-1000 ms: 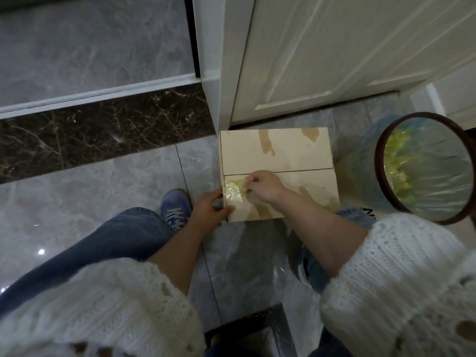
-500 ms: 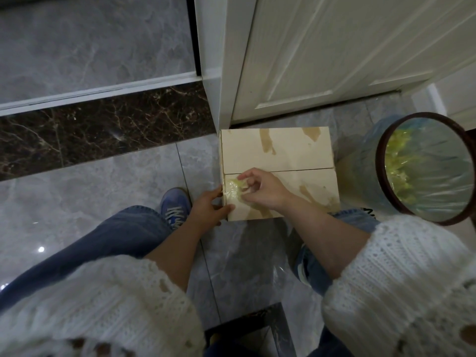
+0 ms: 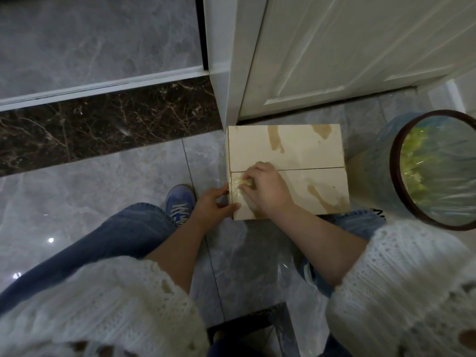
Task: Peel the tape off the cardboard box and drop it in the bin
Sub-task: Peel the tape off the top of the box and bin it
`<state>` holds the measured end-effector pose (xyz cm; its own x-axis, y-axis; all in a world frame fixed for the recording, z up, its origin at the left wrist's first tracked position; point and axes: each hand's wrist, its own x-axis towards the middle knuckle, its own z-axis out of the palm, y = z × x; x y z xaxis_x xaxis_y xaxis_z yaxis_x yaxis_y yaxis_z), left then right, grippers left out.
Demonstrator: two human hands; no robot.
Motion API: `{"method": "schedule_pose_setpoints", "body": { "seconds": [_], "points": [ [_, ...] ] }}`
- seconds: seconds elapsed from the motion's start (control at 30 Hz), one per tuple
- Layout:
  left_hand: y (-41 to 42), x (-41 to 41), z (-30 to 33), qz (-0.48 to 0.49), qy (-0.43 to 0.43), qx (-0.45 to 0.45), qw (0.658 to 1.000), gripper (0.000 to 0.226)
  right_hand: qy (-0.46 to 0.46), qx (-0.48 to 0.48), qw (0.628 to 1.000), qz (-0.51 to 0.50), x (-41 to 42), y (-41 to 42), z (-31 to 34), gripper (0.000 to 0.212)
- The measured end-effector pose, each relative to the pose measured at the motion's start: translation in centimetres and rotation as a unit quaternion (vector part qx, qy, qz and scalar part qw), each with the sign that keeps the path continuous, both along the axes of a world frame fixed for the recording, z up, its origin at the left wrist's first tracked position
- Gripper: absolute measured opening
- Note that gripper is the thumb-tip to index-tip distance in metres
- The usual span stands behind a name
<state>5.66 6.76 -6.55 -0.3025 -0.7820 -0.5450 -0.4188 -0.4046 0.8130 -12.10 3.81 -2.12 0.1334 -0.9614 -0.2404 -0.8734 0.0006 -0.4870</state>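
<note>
A pale cardboard box [image 3: 296, 150] lies on the grey floor in front of a white door, its two flaps meeting in a seam. A crumpled patch of clear yellowish tape [image 3: 237, 185] sticks to the near flap at the box's left edge. My right hand [image 3: 265, 188] lies over that flap and its fingertips pinch the bunched tape. My left hand [image 3: 212, 206] holds the box's near left corner, thumb on top. The bin [image 3: 378, 176], lined with a clear bag and holding yellow-green scraps, stands right of the box.
A white door [image 3: 347, 52] and its frame [image 3: 221, 73] stand just behind the box. A dark marble strip [image 3: 103, 127] crosses the floor at left. My blue shoe [image 3: 179, 203] is left of the box, and a dark stool edge [image 3: 252, 331] shows below.
My right hand has worked over the tape at the left edge, bunching it into a smaller crumpled patch. My left hand has stayed on the corner. The box has not moved.
</note>
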Motion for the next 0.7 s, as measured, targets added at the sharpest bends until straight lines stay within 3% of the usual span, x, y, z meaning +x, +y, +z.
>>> {"method": "schedule_pose_setpoints", "body": {
  "seconds": [0.17,0.3,0.4,0.5,0.7],
  "points": [
    [0.1,0.0,-0.4,0.006,-0.008,0.009,1.0,0.048,-0.003,-0.008,1.0,-0.016,0.5,0.4,-0.3,0.013],
    [0.0,0.2,-0.8,0.004,0.004,0.011,1.0,0.05,-0.067,0.043,0.992,-0.099,0.7,0.1,-0.5,0.009],
    [-0.1,0.1,-0.5,-0.002,-0.008,0.013,1.0,0.049,-0.135,0.131,0.96,-0.209,1.5,-0.4,0.0,0.009],
    [-0.2,0.1,0.0,-0.005,-0.034,0.002,0.999,0.036,-0.19,0.234,0.918,-0.257,3.1,-1.3,0.2,0.006],
    [0.0,-0.2,-0.1,0.021,-0.03,0.015,0.999,0.043,-0.292,0.276,0.846,-0.351,3.5,-1.9,0.8,0.008]
  ]
}}
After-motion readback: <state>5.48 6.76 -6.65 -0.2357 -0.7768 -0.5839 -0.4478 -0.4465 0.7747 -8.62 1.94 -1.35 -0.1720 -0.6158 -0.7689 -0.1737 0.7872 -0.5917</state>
